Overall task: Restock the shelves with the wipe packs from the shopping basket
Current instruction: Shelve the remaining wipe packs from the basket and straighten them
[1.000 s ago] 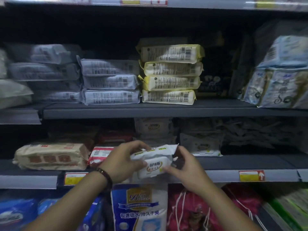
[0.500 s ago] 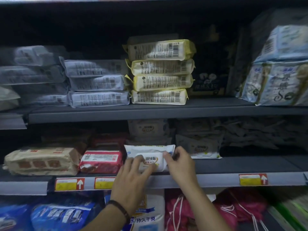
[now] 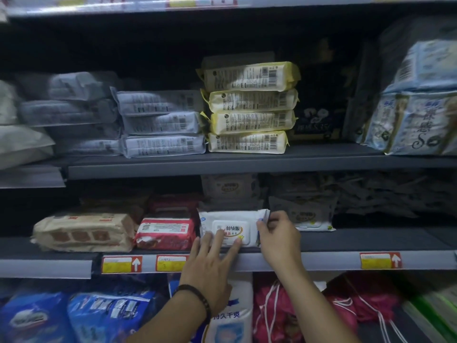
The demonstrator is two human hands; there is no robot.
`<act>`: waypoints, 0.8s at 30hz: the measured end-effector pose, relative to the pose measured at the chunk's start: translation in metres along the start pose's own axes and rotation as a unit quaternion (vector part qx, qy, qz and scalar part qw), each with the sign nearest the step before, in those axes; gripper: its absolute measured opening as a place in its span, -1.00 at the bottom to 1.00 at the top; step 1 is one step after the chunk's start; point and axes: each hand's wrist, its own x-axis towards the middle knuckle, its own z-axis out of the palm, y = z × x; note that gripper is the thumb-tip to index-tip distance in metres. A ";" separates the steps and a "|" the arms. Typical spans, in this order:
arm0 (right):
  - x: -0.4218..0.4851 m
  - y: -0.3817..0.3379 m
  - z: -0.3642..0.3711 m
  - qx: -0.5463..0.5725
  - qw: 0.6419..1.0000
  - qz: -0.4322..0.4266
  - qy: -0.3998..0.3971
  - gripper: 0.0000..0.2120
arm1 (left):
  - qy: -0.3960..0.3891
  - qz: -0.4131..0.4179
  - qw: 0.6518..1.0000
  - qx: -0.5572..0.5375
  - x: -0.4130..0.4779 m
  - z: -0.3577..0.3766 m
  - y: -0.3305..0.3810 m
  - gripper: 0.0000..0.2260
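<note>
"Two hands on the wipe pack (image 3: 232,227), lower centre of frame, middle shelf (image 3: 371,240), just right of the red pack (image 3: 164,232). What goes wrong?"

"Left hand (image 3: 210,268) is flat-fingered against its label, right hand (image 3: 278,235) pinches the end seam. Let go early and it could flop forward off the lip (it stands on edge). Long axis runs left-right, label facing out."

Held in the air a second ago, the wipe pack (image 3: 231,227) now stands on the shelf (image 3: 346,240) at frame centre; the left hand (image 3: 210,268) has flattened against its front.
</note>
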 end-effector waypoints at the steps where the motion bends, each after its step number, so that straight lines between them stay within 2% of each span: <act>1: -0.005 -0.003 -0.003 -0.005 1.000 -0.002 0.002 -0.83 | -0.005 0.004 1.000 -0.018 -0.003 -0.006 -0.001 -0.20; 5: -0.035 -0.015 -0.026 -0.057 0.997 -0.036 -0.028 -0.86 | 0.009 0.031 0.997 -0.076 -0.031 -0.017 -0.005 -0.35; 8: -0.064 -0.025 -0.047 -0.121 0.981 -0.034 -0.149 -0.91 | -0.030 0.059 0.990 -0.126 -0.066 -0.010 -0.011 -0.50; 10: -0.086 -0.025 -0.055 -0.191 0.951 -0.049 -0.237 -0.88 | -0.079 0.069 0.981 -0.162 -0.093 0.003 -0.014 -0.59; 13: -0.124 -0.008 -0.056 -0.289 0.892 -0.055 -0.343 -0.80 | -0.144 0.092 0.967 -0.189 -0.132 0.037 -0.006 -0.58; 15: -0.156 0.017 -0.053 -0.294 0.866 -0.021 -0.403 -0.78 | -0.182 0.109 0.953 -0.215 -0.152 0.064 0.006 -0.57; 17: -0.192 0.051 -0.046 -0.289 0.852 0.023 -0.436 -0.78 | -0.247 0.133 0.941 -0.191 -0.163 0.088 0.019 -0.58; 20: -0.243 0.116 -0.033 -0.283 0.849 0.111 -0.431 -0.80 | -0.361 0.161 0.908 -0.140 -0.168 0.115 0.029 -0.57; 22: -0.269 0.161 -0.027 -0.302 0.830 0.173 -0.435 -0.72 | -0.411 0.160 0.888 -0.131 -0.174 0.129 0.029 -0.61; 24: -0.285 0.193 -0.023 -0.313 0.818 0.196 -0.441 -0.70 | -0.453 0.157 0.872 -0.102 -0.180 0.147 0.027 -0.59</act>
